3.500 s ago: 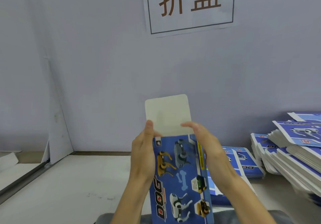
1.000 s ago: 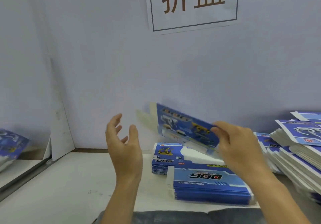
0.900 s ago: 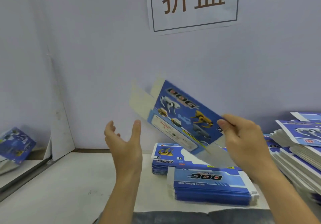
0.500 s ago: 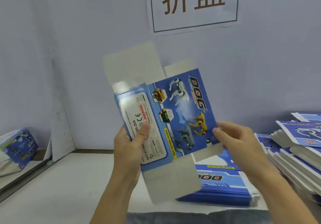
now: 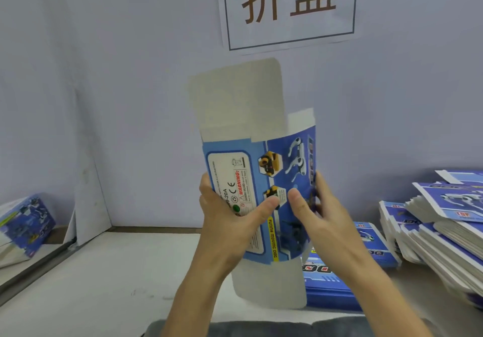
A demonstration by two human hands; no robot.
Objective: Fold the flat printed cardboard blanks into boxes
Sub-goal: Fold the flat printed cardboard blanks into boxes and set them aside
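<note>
I hold a blue printed cardboard blank (image 5: 261, 169) upright in front of me, its grey flaps sticking out above and below. My left hand (image 5: 230, 219) grips its left edge, thumb pressed on the printed face. My right hand (image 5: 316, 214) grips the right edge, fingers behind and thumb in front. The right panel bends back, so the blank bulges out between my hands. Under my right forearm lies a low stack of flat blanks (image 5: 332, 279) on the white table (image 5: 104, 284).
Tall slanting piles of flat blanks (image 5: 444, 221) fill the right side of the table. A folded blue box (image 5: 26, 221) lies beyond the table's left edge. A paper sign (image 5: 287, 7) hangs on the wall close behind.
My right hand lifted a blank off the stack and swung it upright; my left hand took its left edge. Since half a second ago the hands have closed in and the right panel bends back.
</note>
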